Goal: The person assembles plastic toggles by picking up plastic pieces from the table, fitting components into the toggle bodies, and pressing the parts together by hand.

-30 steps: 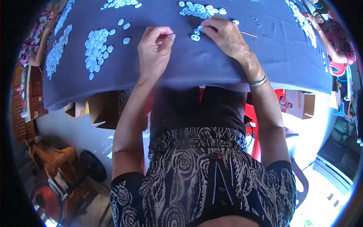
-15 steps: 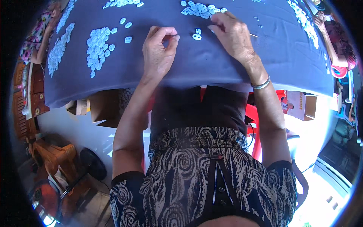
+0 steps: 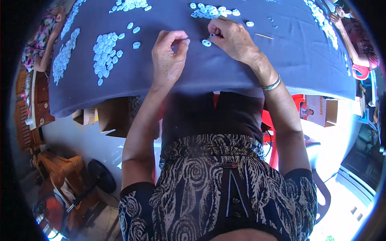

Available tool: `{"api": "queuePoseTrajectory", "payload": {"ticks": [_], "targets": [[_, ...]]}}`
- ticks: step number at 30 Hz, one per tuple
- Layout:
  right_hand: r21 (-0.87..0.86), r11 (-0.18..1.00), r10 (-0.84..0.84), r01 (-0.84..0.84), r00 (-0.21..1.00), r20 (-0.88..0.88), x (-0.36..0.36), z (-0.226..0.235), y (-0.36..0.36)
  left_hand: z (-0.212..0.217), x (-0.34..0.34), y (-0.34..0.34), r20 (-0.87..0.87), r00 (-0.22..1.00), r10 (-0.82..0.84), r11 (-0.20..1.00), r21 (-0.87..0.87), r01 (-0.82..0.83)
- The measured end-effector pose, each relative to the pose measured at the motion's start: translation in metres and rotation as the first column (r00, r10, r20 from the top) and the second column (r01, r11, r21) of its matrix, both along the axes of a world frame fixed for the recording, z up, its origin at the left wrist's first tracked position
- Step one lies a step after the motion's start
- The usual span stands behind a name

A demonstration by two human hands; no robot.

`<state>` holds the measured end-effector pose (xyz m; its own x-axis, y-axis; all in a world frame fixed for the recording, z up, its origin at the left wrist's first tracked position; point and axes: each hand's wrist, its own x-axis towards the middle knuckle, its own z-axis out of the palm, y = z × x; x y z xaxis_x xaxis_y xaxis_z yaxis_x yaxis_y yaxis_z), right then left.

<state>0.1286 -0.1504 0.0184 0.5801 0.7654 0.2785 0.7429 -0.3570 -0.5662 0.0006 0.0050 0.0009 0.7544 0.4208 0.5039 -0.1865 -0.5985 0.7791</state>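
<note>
My left hand (image 3: 170, 56) hovers over the dark blue cloth, thumb and forefinger pinched together. Whatever is between those fingertips is too small to make out. To its right, my right hand (image 3: 235, 42) wears a bangle (image 3: 272, 83) at the wrist and pinches a small white oval plastic piece, mostly covered by the fingers. Just beside those fingertips another white oval piece with two holes (image 3: 206, 43) lies on the cloth. Beyond the right hand is a loose pile of like pieces (image 3: 213, 11). One single piece (image 3: 249, 24) sits right of that pile.
A bigger pile of white ovals (image 3: 105, 54) lies to the left, with a few strays near it. A thin wooden stick (image 3: 264, 36) and tiny bits (image 3: 274, 27) are at right. Other people's arms (image 3: 349, 42) rest at both table sides. A cardboard box (image 3: 113, 116) stands below the edge.
My right hand has moved left and slightly nearer, closing on one of the two loose pieces. The stick and a single piece now show beside it. The left hand stays almost in place.
</note>
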Motion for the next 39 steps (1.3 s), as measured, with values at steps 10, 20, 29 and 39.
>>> {"api": "queuePoseTrajectory", "payload": {"ticks": [10, 20, 29, 39], "targets": [[0.443, 0.897, 0.205, 0.003, 0.884, -0.421, -0.018, 0.01, -0.007, 0.01, -0.001, -0.017, 0.052, 0.978, -0.2, 0.968, -0.144, 0.206], [0.476, 0.865, 0.218, 0.159, 0.735, -0.641, -0.046, 0.013, 0.001, 0.007, -0.004, -0.02, 0.139, 0.977, -0.163, 0.932, -0.304, 0.199], [0.391, 0.915, 0.158, 0.1, 0.804, -0.573, -0.042, 0.02, -0.005, 0.016, -0.007, -0.02, 0.154, 0.966, -0.209, 0.892, -0.375, 0.253], [0.479, 0.877, 0.229, 0.04, 0.841, -0.49, -0.045, 0.004, 0.001, 0.02, -0.008, -0.021, 0.029, 0.974, -0.226, 0.828, -0.521, 0.207]]}}
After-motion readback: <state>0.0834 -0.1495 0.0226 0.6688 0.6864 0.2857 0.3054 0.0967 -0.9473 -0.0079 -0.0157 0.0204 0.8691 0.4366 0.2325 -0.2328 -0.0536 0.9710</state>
